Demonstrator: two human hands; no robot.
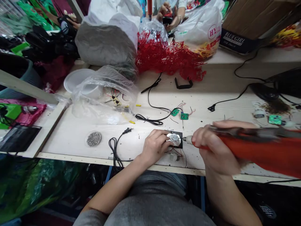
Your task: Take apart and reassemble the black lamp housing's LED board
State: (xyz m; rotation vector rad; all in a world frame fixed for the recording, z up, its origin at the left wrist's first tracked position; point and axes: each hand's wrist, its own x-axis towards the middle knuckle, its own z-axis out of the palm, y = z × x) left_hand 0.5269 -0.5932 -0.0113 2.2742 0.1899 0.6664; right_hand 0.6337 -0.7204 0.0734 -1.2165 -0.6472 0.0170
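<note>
My left hand [154, 146] grips a small black panel [180, 143] at the front of the bench. On the panel sits a round silver metal part [174, 138], partly covered by my fingers. My right hand [217, 153] is wrapped round a red electric screwdriver [270, 153] held almost level. Its tip points left and meets or nearly meets the panel's right edge; I cannot tell if it touches a screw. Thin wires and a small whitish part [174, 156] lie just below the panel.
Green circuit boards [184, 116] with wires lie beyond my hands. A dish of small screws [93, 139] and a plugged black cord [114, 147] are to the left. Farther back are a clear plastic bag [103, 94], red netting [162, 56] and a co-worker's hands [175, 22].
</note>
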